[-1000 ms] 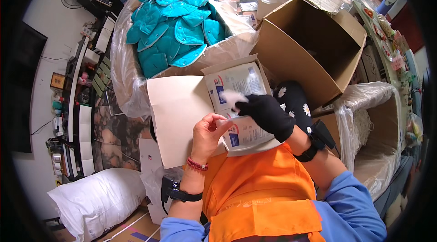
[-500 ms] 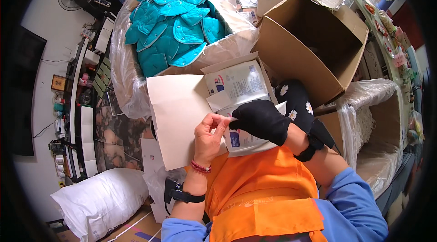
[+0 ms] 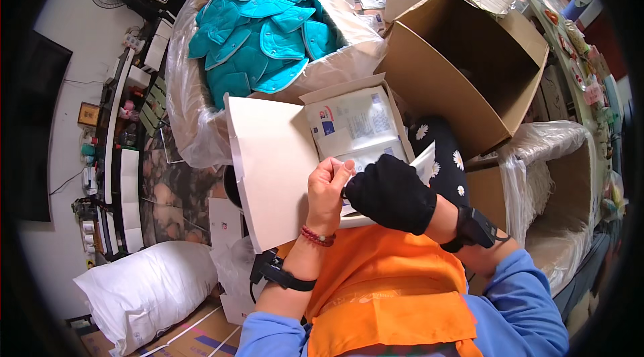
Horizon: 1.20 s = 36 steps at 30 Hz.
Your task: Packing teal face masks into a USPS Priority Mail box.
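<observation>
An orange apron (image 3: 386,290) is seen nearest, at the near end of an open white carton (image 3: 343,88), which serves as the landmark here. Above the carton's near half, the bare left hand (image 3: 327,190) and the black-gloved right hand (image 3: 392,192) are brought together, knuckles up. A sliver of white film (image 3: 349,165) is pinched at the left thumb and fingertips; it seems to be gripped by the curled gloved fingers too, though most of it is hidden, and its long axis cannot be told.

The film is placed between the two hands, both equally close to it. The carton's long axis is pointed away from the apron, leaning slightly left at the far end. At that end a printed white packet (image 3: 359,122) is laid flat, just beyond the hands; the packets nearer the apron are largely covered by the glove. The carton's lid (image 3: 272,169) is folded out to its left, beside the left wrist.

Right of the carton, a daisy-patterned black trouser leg (image 3: 439,149) is seen, with a brown cardboard box (image 3: 443,82) set beyond it. Far left of the carton, a plastic-lined box (image 3: 188,88) is heaped with teal quilted pads (image 3: 261,35).
</observation>
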Each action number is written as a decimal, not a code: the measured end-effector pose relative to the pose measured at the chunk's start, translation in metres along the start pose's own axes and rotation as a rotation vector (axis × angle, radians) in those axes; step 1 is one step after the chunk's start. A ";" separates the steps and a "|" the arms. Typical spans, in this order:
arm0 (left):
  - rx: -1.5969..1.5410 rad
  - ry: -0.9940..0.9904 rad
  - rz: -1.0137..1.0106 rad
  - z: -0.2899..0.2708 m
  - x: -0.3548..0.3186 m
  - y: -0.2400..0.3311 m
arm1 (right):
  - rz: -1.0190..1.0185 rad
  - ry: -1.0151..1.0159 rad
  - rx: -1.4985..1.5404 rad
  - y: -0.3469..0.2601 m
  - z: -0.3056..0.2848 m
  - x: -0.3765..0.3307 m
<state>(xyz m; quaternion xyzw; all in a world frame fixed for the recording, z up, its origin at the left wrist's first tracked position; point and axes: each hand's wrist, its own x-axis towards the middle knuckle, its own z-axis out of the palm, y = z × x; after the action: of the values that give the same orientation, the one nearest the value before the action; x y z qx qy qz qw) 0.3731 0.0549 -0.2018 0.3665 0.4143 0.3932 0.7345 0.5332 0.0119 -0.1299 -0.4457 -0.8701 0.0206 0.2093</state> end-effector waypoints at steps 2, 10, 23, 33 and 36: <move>0.233 0.067 -0.031 0.001 0.008 0.001 | -0.045 -0.005 -0.066 -0.008 -0.016 -0.003; 1.275 0.222 0.289 0.020 0.024 0.008 | -0.054 0.111 -0.239 -0.032 -0.052 -0.009; 0.706 -0.238 0.513 0.018 -0.011 0.044 | 0.294 0.244 -0.190 0.038 -0.021 -0.018; 0.696 -0.289 0.391 0.027 -0.018 0.042 | 0.301 0.263 -0.210 0.040 -0.018 -0.016; 0.601 -0.260 0.238 0.028 -0.017 0.038 | 0.286 0.279 -0.212 0.037 -0.017 -0.012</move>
<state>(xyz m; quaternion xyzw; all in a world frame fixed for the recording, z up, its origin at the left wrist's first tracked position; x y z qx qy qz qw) 0.3821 0.0501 -0.1531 0.6590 0.3689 0.2866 0.5894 0.5742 0.0220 -0.1263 -0.5824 -0.7581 -0.1033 0.2746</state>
